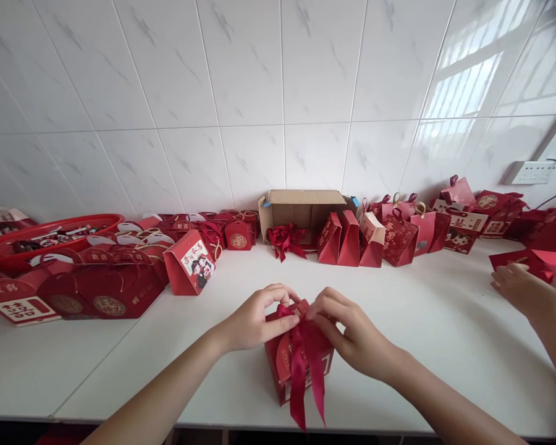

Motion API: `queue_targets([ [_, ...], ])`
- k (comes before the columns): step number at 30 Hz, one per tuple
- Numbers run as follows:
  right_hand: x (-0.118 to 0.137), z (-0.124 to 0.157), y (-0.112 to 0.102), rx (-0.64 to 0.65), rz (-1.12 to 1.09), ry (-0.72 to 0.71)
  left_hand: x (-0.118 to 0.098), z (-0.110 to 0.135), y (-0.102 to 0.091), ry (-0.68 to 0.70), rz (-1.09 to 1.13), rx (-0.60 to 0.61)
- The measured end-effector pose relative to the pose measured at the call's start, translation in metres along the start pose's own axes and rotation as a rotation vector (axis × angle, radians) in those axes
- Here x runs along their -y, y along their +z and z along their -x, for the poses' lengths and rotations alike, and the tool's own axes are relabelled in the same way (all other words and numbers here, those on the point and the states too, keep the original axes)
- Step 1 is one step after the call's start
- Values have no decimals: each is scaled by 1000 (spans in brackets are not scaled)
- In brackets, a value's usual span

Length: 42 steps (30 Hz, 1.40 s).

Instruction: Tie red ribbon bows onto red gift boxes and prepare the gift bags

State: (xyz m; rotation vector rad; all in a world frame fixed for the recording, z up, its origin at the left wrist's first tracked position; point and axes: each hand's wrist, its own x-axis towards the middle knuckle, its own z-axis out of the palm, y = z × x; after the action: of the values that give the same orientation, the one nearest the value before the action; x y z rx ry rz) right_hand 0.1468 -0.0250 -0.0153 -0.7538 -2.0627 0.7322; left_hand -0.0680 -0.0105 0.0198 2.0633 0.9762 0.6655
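A red gift box (282,361) stands upright near the front of the white table, with a dark red satin ribbon (298,377) at its top. Two long ribbon tails hang down its near side. My left hand (266,320) reaches over the box's top from the left, thumb and fingers pinched on the ribbon. From the right, my right hand (345,327) also pinches the ribbon at the top. The fingers partly cover the spot where the ribbon meets the box, so I cannot make out whether it is knotted.
Many red boxes (115,290) line the left, beside a red basin (113,220). A cardboard box (301,198) with red ribbons (285,240) lies behind, and paper bags (401,241) stand right of it. Another person's hands (532,293) handle a red box (521,261) at far right.
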Motion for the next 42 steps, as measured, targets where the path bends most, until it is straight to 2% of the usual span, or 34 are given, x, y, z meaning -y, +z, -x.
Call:
queue_targets([
  [2,0,-2,2,-82,-33,79,0,3,4,-29,58,-22],
  [5,0,-5,4,-107,-62,159,4,4,12,-71,101,-86],
  [9,0,-6,6,-104,-76,176,8,2,24,-78,99,-212],
  [13,-2,-6,8,-124,-101,174,10,2,32,-100,134,-287],
  [19,-10,0,15,-207,-222,222,13,3,33,-149,214,-249],
  [23,-16,5,21,-262,-331,240,15,2,30,-124,231,-215],
  [27,-19,6,17,-201,-404,267,17,4,26,-93,261,-168],
  [32,-15,4,5,22,-266,366,16,8,22,-89,245,-136],
  [36,-7,0,2,35,-80,312,12,9,23,-81,246,-126],
  [42,-8,-7,10,-49,35,117,13,5,33,-126,271,-244],
])
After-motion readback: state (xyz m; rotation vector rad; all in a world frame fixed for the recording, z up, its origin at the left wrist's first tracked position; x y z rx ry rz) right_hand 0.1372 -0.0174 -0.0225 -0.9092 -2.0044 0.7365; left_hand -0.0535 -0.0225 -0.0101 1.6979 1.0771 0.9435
